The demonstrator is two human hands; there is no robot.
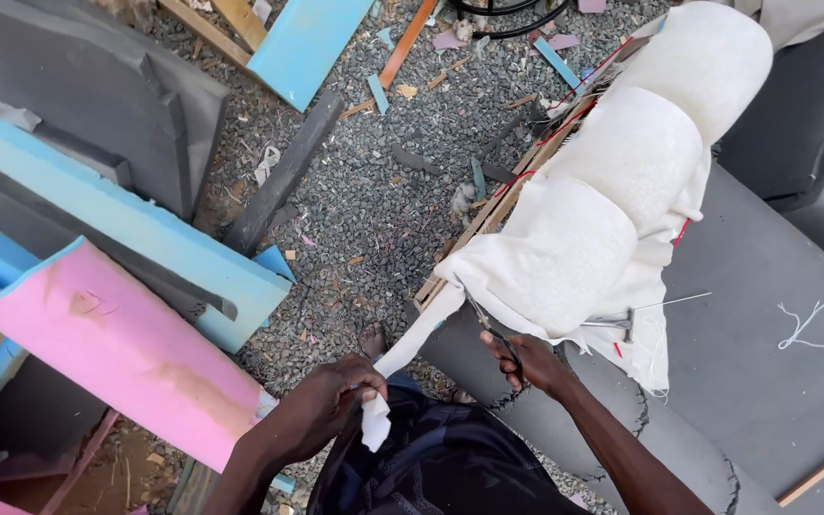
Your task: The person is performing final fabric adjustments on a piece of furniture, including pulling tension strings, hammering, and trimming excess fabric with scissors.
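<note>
White fabric strip [410, 345] between both hands

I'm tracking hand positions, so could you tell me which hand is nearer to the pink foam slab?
Left. The left hand grips the white cloth strip beside the pink foam slab; the right hand holds scissors farther off.

Wooden frame [488, 215]: mostly hidden under the white fabric [603, 219]; only its left rail shows. Scissors [490, 329]: handles buried in the right hand [531, 362]. Hammer [612, 324] beside fabric: head partly covered. Pink foam slab [121, 348], left of fabric: cut by lower edge.
</note>
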